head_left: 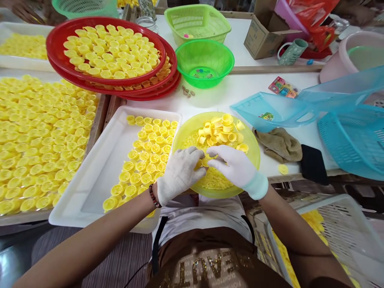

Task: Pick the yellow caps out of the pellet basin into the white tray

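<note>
Both my hands wear white knit gloves and meet over a yellow-green plastic bowl (pixel 250 154) at the table's front edge. My left hand (pixel 179 173) and my right hand (pixel 237 168) pinch a small yellow plastic cap (pixel 205 162) between their fingertips. The bowl holds a loose heap of yellow caps (pixel 220 132) at its far side and tiny yellow pieces at its near side. To the left, a white tray (pixel 96 182) carries caps laid in rows (pixel 144 156).
A large tray of yellow caps (pixel 39 136) fills the left. Stacked red trays with caps (pixel 109 50) sit behind. A green bowl (pixel 204 62), green basket (pixel 198 22), cardboard box (pixel 264 34), blue baskets (pixel 351 132), a brown cloth (pixel 280 144) and a white crate (pixel 339 232) surround me.
</note>
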Tool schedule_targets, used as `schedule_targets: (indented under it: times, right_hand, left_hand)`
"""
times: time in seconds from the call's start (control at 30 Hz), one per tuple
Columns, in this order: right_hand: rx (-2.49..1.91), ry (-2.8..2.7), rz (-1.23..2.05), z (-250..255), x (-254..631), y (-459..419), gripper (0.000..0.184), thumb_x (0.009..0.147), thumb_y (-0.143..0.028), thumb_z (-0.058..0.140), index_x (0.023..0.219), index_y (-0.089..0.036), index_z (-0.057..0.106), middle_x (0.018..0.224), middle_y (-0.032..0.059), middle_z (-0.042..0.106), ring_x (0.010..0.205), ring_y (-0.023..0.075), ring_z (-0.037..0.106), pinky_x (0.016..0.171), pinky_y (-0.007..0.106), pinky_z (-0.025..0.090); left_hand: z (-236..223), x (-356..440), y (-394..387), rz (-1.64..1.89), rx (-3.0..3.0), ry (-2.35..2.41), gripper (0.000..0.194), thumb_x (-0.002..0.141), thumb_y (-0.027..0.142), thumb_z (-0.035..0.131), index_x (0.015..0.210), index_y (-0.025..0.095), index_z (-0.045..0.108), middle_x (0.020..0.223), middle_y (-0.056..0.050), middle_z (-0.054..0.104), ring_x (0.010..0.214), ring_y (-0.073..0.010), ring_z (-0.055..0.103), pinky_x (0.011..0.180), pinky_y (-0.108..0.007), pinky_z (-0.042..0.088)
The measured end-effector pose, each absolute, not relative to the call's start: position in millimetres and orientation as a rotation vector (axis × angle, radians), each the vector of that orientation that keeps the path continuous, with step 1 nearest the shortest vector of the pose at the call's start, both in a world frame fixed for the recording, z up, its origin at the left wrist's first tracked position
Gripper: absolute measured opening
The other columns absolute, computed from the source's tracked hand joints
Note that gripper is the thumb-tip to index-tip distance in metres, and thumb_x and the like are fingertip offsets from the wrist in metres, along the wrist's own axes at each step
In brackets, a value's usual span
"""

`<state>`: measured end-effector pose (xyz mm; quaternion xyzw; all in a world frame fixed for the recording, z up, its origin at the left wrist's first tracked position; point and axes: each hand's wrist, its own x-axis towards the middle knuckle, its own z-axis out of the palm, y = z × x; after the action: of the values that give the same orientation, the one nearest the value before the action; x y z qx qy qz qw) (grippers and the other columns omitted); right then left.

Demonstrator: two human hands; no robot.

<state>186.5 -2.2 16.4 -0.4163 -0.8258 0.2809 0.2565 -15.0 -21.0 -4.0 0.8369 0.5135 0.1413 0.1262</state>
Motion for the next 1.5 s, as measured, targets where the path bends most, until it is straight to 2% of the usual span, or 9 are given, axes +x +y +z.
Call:
schedule_targets:
  times: [0.13,0.27,0.47,0.7,0.83,0.97,1.17,1.33,1.5]
  right_hand:
    - [-1.325,-2.365,0.732,12,203,-9,0.012,0.094,-0.024,0.057,0.1,-0.02,0.067,0.094,0.0052,0.072,0.089,0.0212,0.066,0.081,0.035,0.05]
    - [-1.421,-2.655,0.766,-2,205,-19,0.012,0.091,-0.027,0.061,0.095,-0.017,0.067,0.093,0.0077,0.069,0.085,0.023,0.064,0.078,0.036,0.049]
    - [-1.294,-2.608,0.913,-2,200,-12,0.017,0.093,-0.013,0.051,0.086,-0.018,0.066,0.088,0.0051,0.067,0.085,0.0192,0.062,0.081,0.033,0.047]
    - [-1.376,-2.612,0.854,1,191,-8,0.013,0.093,-0.023,0.06,0.101,-0.016,0.066,0.098,0.0087,0.067,0.092,0.0229,0.062,0.084,0.036,0.046]
    - [-1.252,-2.659,0.965,-2,187,-11,0.011,0.093,-0.015,0.056,0.092,-0.017,0.066,0.092,0.0062,0.067,0.088,0.0201,0.061,0.083,0.034,0.047]
    - [-1.138,-2.487,0.825,9,188,-11,0.012,0.095,-0.016,0.054,0.09,-0.017,0.065,0.089,0.0051,0.067,0.087,0.0191,0.061,0.082,0.033,0.048]
    - [-0.999,-2.283,0.694,30,186,-7,0.013,0.098,-0.021,0.053,0.104,-0.019,0.065,0.098,0.005,0.07,0.094,0.0179,0.064,0.086,0.031,0.05]
    - [-1.269,-2.358,0.64,30,202,-4,0.017,0.099,-0.022,0.05,0.101,-0.019,0.066,0.099,0.0062,0.071,0.093,0.0198,0.064,0.084,0.033,0.048]
    - [-1.447,-2.8,0.835,12,203,-11,0.016,0.095,-0.025,0.053,0.086,-0.019,0.065,0.088,0.006,0.068,0.081,0.0201,0.062,0.074,0.032,0.045]
  left_hand:
    - [-4,-17,-22,0.451,2.418,1.466,0.022,0.087,0.036,0.064,0.1,0.018,0.06,0.099,-0.006,0.066,0.089,-0.0231,0.062,0.079,-0.038,0.047]
    - [-6,-17,-23,0.56,2.382,1.464,0.021,0.086,0.031,0.065,0.101,0.018,0.057,0.102,-0.006,0.066,0.092,-0.0234,0.062,0.081,-0.038,0.049]
    - [-7,-16,-24,0.61,2.348,1.472,0.02,0.084,0.026,0.066,0.101,0.018,0.057,0.098,-0.006,0.069,0.089,-0.0237,0.065,0.082,-0.038,0.051]
    - [-4,-19,-23,0.642,2.356,1.568,0.025,0.085,0.024,0.067,0.108,0.018,0.061,0.101,-0.007,0.072,0.091,-0.0255,0.068,0.083,-0.039,0.052]
    - [-3,-23,-23,0.661,2.343,1.562,0.025,0.086,0.023,0.066,0.111,0.019,0.061,0.105,-0.006,0.073,0.096,-0.0248,0.068,0.086,-0.039,0.053]
    - [1,-21,-25,0.571,2.343,1.444,0.024,0.085,0.023,0.066,0.109,0.018,0.06,0.109,-0.007,0.07,0.1,-0.025,0.066,0.087,-0.039,0.053]
    - [2,-15,-27,0.608,2.292,1.447,0.025,0.085,0.026,0.066,0.109,0.019,0.059,0.107,-0.007,0.07,0.099,-0.0247,0.067,0.088,-0.039,0.053]
    - [3,-21,-27,0.699,2.189,1.41,0.023,0.087,0.025,0.066,0.109,0.02,0.06,0.107,-0.003,0.071,0.098,-0.02,0.068,0.088,-0.034,0.054]
    - [-1,-23,-28,0.729,2.155,1.41,0.023,0.085,0.023,0.066,0.107,0.02,0.061,0.104,-0.003,0.072,0.094,-0.0191,0.068,0.086,-0.033,0.054]
